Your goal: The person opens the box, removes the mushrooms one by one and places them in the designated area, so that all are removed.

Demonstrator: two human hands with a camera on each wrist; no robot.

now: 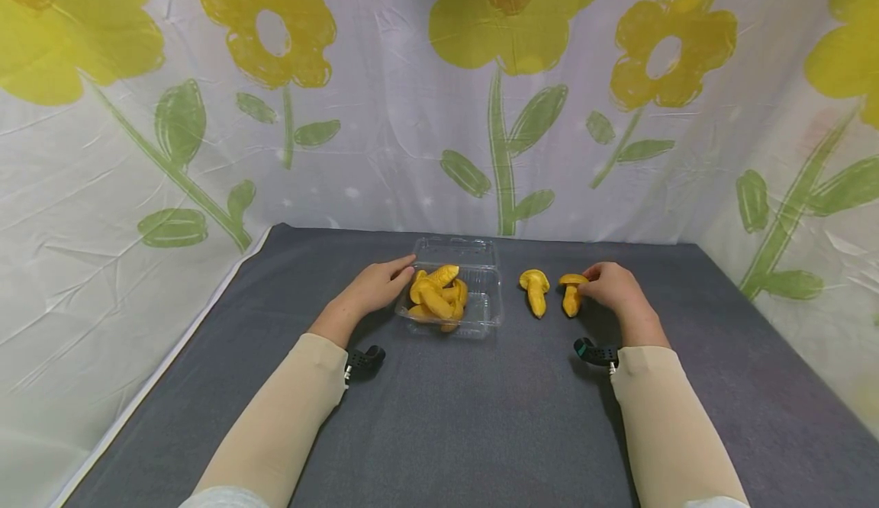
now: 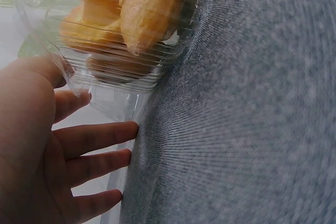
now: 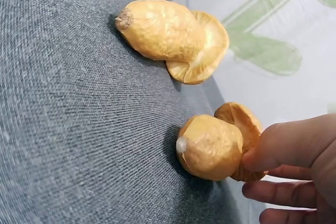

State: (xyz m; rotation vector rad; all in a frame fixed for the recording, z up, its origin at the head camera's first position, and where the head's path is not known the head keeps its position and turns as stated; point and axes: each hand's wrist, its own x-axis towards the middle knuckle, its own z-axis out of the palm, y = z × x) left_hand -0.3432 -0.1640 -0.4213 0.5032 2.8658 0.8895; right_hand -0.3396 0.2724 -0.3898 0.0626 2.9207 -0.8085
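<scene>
My left hand (image 1: 376,287) is at the left side of a clear plastic clamshell box (image 1: 486,306), its lid raised at the back. In the left wrist view, my thumb and index finger pinch the rim of the box, while the other fingers spread out straight. Several yellow-brown mushrooms (image 1: 434,299) lie piled in the box's left part. My right hand (image 1: 613,288) holds the cap of a mushroom (image 3: 210,145) between thumb and fingers; its stem points toward me. Just left of that one, another mushroom (image 1: 535,291) lies on the cloth.
Dark grey cloth (image 1: 481,424) covers the table. Behind it and along both sides hangs a white curtain (image 1: 384,111) printed with yellow flowers. Black straps (image 1: 367,359) sit at both wrists, below the beige sleeves.
</scene>
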